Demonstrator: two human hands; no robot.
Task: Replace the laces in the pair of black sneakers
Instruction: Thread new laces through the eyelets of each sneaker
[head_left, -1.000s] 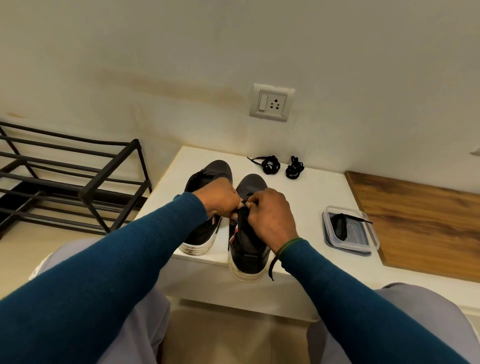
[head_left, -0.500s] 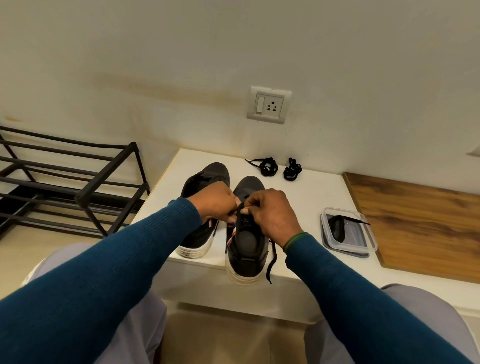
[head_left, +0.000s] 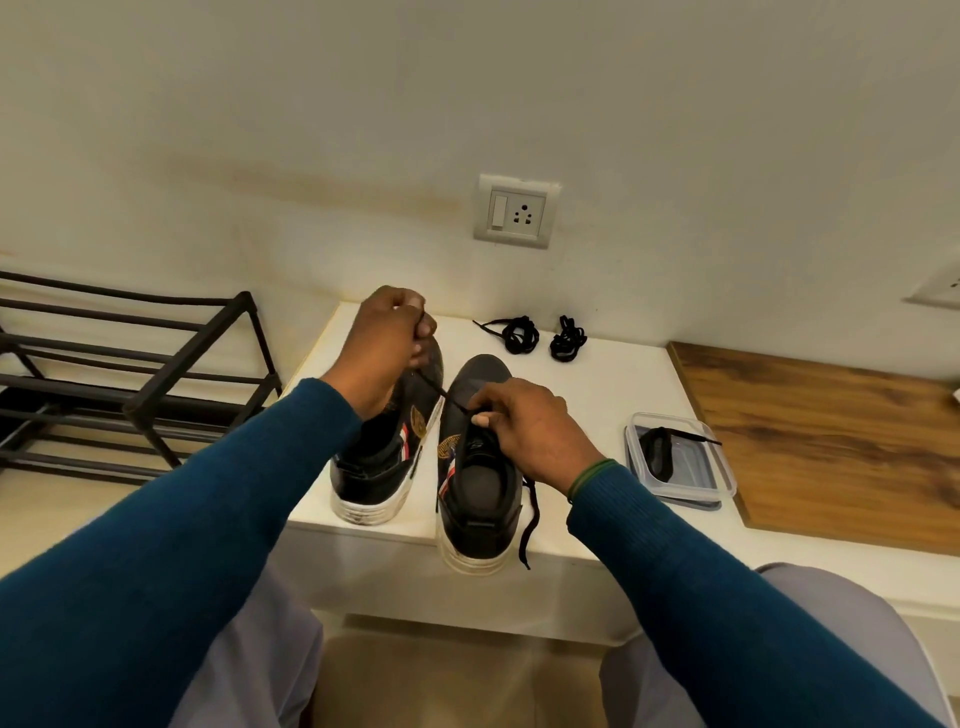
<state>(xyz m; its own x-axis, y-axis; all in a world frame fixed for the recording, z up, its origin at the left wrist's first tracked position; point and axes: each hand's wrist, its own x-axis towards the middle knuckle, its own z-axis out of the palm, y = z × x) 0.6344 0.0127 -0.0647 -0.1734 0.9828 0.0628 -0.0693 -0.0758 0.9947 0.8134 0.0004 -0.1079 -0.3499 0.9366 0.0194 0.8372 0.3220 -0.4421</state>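
Black lace now stretched taut; left hand has risen.

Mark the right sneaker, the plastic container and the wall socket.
right sneaker (head_left: 480, 488), head view, inside of its heel opening.
plastic container (head_left: 698, 470), head view, bare part of its floor.
wall socket (head_left: 515, 211), head view, middle of the faceplate.
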